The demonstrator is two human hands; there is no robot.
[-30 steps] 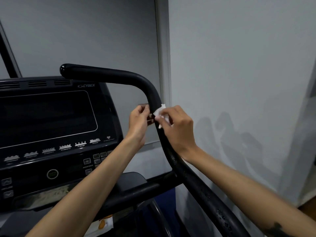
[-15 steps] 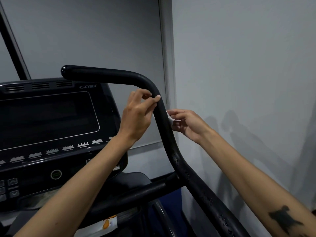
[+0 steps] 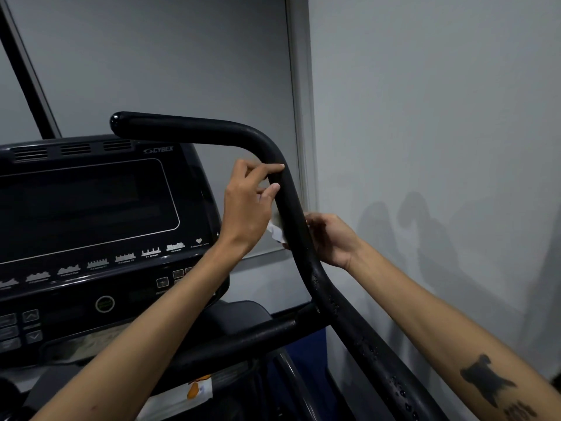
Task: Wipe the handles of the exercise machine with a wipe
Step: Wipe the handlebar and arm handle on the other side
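The black curved handle (image 3: 197, 130) of the exercise machine rises from the lower right, bends, and ends in a rounded tip at upper left. Droplets sit on its lower stretch. My left hand (image 3: 247, 208) rests against the handle just below the bend, thumb laid across the front and fingers curled at its left side. My right hand (image 3: 332, 240) reaches around the handle from the wall side, partly hidden behind it. It holds a small white wipe (image 3: 275, 233), which peeks out on the handle's left edge under my left palm.
The machine's dark console (image 3: 91, 214) with screen and buttons fills the left. A black crossbar (image 3: 243, 338) runs below my forearms. A grey wall (image 3: 440, 132) stands close on the right, and a packet with an orange print (image 3: 185, 393) lies low in the machine.
My left hand let go of the wipe and rose to the handle below the bend. My right hand carried the wipe around to the wall side of the handle, then slid slightly lower.
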